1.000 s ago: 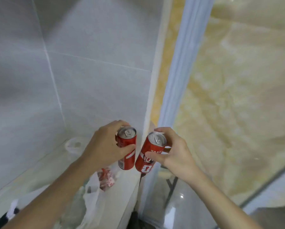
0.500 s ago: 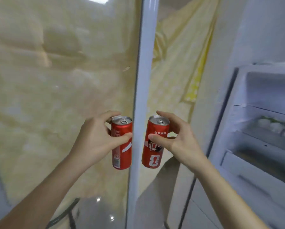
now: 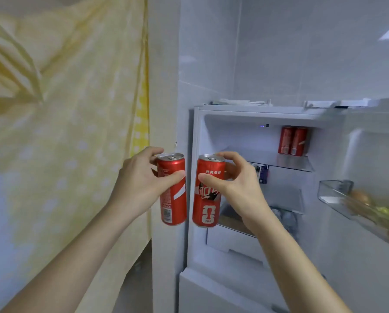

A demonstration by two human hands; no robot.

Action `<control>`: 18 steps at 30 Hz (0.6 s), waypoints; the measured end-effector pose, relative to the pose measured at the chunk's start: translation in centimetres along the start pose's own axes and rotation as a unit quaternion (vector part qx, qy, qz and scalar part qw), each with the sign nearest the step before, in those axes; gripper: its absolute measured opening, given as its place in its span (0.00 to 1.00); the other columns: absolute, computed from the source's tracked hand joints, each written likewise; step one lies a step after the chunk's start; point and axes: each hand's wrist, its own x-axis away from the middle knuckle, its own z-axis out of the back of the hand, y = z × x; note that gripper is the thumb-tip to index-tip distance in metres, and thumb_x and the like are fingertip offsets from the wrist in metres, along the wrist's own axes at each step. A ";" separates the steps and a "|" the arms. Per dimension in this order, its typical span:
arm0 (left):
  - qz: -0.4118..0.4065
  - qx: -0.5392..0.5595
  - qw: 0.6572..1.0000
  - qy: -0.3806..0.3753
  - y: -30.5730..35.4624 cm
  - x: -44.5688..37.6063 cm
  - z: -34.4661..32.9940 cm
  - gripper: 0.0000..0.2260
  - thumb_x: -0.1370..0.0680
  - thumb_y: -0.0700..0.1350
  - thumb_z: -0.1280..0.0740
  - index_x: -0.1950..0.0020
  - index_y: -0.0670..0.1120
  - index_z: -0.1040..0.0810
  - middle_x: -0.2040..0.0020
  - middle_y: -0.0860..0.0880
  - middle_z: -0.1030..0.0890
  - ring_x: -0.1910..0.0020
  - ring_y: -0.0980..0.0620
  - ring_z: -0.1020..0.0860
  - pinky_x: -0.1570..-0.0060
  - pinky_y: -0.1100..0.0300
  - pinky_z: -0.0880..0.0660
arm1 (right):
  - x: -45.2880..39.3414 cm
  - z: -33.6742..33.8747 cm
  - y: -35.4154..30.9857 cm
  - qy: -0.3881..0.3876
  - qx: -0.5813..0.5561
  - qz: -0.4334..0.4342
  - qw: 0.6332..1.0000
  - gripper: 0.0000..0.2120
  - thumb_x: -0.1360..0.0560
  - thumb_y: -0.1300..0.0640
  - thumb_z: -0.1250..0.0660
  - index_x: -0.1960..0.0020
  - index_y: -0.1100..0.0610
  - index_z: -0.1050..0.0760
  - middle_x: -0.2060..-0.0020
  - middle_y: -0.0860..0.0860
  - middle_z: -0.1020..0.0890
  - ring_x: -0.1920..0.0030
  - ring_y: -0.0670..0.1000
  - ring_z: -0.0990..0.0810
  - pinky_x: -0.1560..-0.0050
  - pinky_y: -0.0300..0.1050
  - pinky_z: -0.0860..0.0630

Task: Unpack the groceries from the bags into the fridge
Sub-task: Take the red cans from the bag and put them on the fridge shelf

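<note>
A person's left hand grips one upright red can and the right hand grips a second can, side by side and just apart, before the open fridge. Two more red cans stand on the far top shelf. A door bin holds blurred produce at right; a yellow curtain hangs left.

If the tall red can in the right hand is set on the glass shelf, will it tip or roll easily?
The tall red metal can is narrow and high, so it probably tips if bumped. On its side, the round body would likely roll. Two similar red cans stand upright on the glass shelf, so it should stand.
</note>
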 end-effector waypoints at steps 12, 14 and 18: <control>-0.035 0.142 0.984 -0.101 -1.3 -16.2 -17.7 0.25 0.28 0.56 0.22 0.34 0.50 0.23 0.40 0.51 0.19 0.46 0.52 0.21 0.46 0.55 0.22 | -15.2 5.9 7.1 0.215 0.068 -0.028 0.974 0.27 0.31 0.54 0.18 0.35 0.50 0.23 0.44 0.48 0.16 0.49 0.44 0.16 0.51 0.41 0.19; -0.040 0.143 0.984 -0.099 -1.3 -18.5 -19.8 0.25 0.27 0.55 0.22 0.34 0.49 0.23 0.40 0.50 0.19 0.45 0.50 0.19 0.44 0.52 0.21 | -18.1 6.4 7.8 0.233 0.080 -0.022 0.969 0.29 0.31 0.53 0.18 0.33 0.51 0.24 0.43 0.47 0.17 0.49 0.43 0.16 0.53 0.39 0.21; -0.039 0.134 0.986 -0.087 -1.9 -22.9 -23.9 0.24 0.27 0.56 0.23 0.35 0.48 0.22 0.42 0.50 0.18 0.44 0.48 0.18 0.45 0.52 0.21 | -23.2 7.3 9.8 0.252 0.095 -0.027 0.963 0.31 0.32 0.51 0.17 0.32 0.52 0.25 0.43 0.46 0.18 0.50 0.42 0.17 0.53 0.41 0.21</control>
